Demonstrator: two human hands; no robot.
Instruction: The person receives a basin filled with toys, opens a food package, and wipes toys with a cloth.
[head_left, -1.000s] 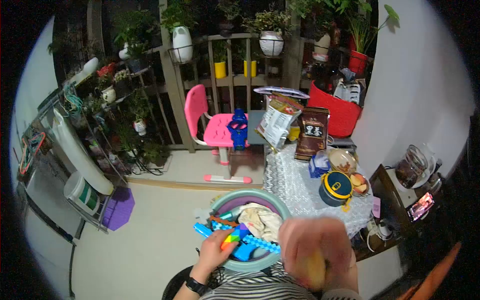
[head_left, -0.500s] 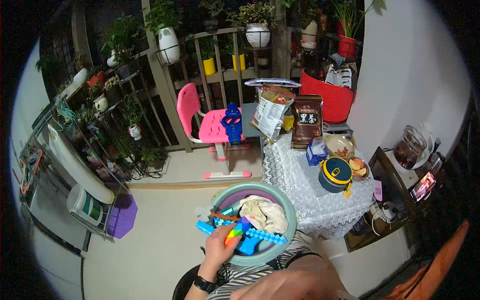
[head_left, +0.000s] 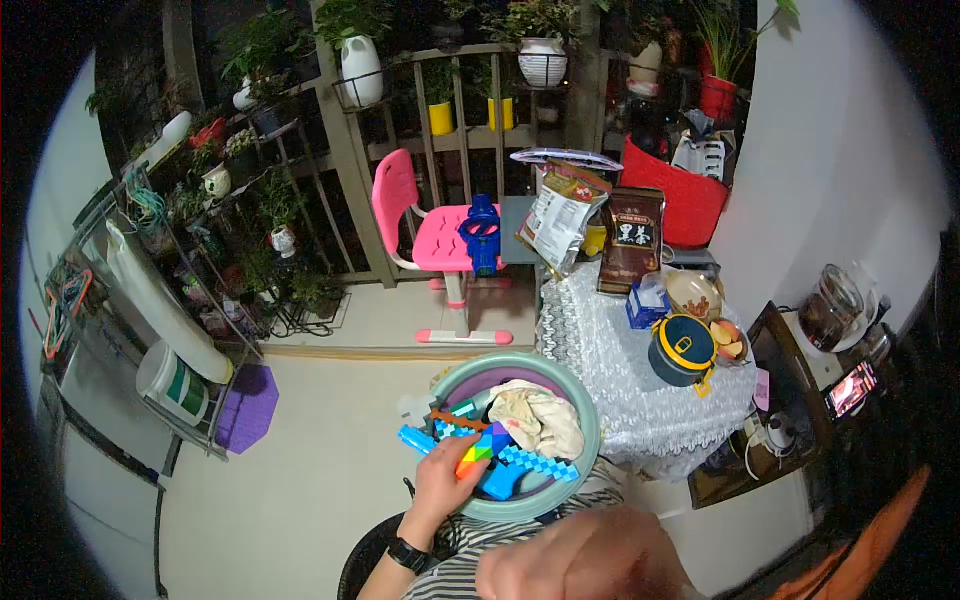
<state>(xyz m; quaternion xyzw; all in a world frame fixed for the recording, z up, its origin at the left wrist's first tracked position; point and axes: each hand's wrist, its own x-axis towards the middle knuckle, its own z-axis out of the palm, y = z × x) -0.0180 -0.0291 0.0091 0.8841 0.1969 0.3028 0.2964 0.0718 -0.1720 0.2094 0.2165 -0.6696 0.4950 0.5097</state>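
A green basin (head_left: 590, 430) rests at my lap, with a purple inner surface. My left hand (head_left: 447, 478), with a black watch at the wrist, reaches over its near-left rim, fingers closed on a rainbow-coloured toy (head_left: 487, 446). Around that toy lie a blue-checked pixel-style toy (head_left: 540, 463), a bright blue toy piece (head_left: 500, 482) and a brown toy piece (head_left: 457, 420). A crumpled, stained white cloth (head_left: 540, 418) fills the basin's far-right part. Close to the camera, my right hand (head_left: 590, 555) is blurred over my lap, its fingers unclear.
Right of the basin, a lace-covered table (head_left: 620, 400) bears a dark lidded container (head_left: 683, 350), a brown package (head_left: 632, 240) and fruit bowls. Beyond stand a pink chair (head_left: 440, 235) and railing plants. A rack (head_left: 215, 400) is at left; a lit phone (head_left: 851, 390) is far right.
The view has shifted slightly, so the room's things sit further right. My right hand has come up more into view; my left hand keeps its hold on the rainbow-coloured toy.
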